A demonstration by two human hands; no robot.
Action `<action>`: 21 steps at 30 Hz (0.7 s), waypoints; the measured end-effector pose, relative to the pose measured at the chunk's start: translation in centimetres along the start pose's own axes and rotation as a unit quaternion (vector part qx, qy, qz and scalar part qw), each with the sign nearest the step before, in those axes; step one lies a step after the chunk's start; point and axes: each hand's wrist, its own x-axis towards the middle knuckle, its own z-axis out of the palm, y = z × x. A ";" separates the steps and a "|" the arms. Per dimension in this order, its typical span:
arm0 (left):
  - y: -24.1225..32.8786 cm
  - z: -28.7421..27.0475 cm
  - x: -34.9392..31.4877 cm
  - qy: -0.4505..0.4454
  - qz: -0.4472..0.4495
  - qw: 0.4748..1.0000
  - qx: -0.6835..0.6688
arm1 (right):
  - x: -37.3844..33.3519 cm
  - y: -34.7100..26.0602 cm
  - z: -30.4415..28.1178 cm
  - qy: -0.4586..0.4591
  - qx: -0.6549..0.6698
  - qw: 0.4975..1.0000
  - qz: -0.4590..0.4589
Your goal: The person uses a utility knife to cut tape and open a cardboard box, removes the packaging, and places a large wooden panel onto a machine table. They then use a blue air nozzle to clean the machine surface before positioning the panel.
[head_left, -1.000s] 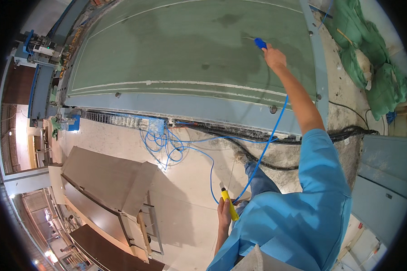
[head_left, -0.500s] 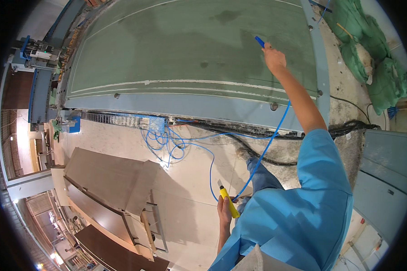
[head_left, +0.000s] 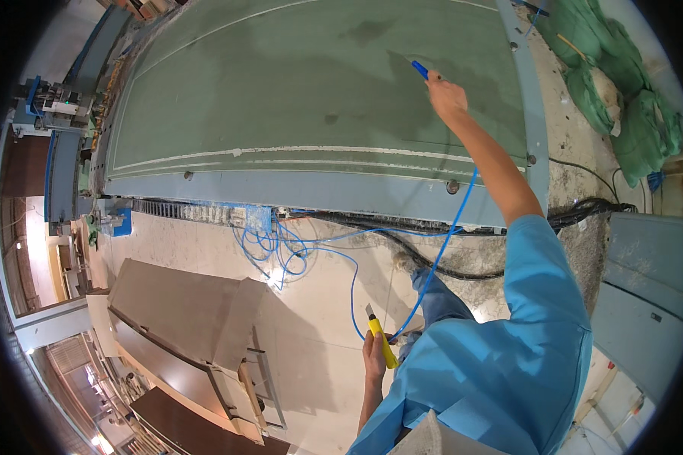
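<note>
My right hand point(head_left: 446, 95) reaches far out over a large green machine bed point(head_left: 281, 91) and grips a blue air nozzle point(head_left: 420, 70), whose tip points at the surface. A thin blue hose point(head_left: 440, 254) runs from the nozzle back along my arm toward my waist. My left hand point(head_left: 373, 355) hangs low by my hip, closed around a yellow utility knife point(head_left: 381, 343) with its blade end up. I wear a blue shirt.
Loops of blue hose point(head_left: 273, 243) and thick black cables point(head_left: 432, 262) lie on the floor along the bed's grey-blue frame. Stacked brown boards point(head_left: 182, 311) sit at lower left. Green sacks point(head_left: 622, 91) are piled at upper right, and a grey-blue cabinet point(head_left: 645, 280) stands to the right.
My right hand with the nozzle has shifted a little to the left over the green surface. The left hand and knife have stayed about where they were.
</note>
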 end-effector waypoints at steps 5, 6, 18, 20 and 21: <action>-0.5 -0.5 0.0 0.028 0.020 0.999 -0.042 | -0.4 -0.3 -0.1 -0.070 -0.008 0.997 0.024; -0.6 -0.6 0.0 0.032 0.005 0.998 -0.044 | -0.5 -0.3 0.0 -0.020 0.009 1.000 0.010; -0.8 -0.8 -0.6 0.032 -0.007 0.999 -0.016 | -0.1 -0.2 1.1 0.030 0.007 0.998 0.047; -0.6 -0.7 -0.9 0.019 0.009 1.000 -0.010 | -0.3 -0.3 0.9 0.073 0.023 0.997 0.029; -0.6 -0.7 -1.0 0.027 0.023 0.999 0.013 | -0.5 -0.3 0.9 0.017 0.014 0.998 0.055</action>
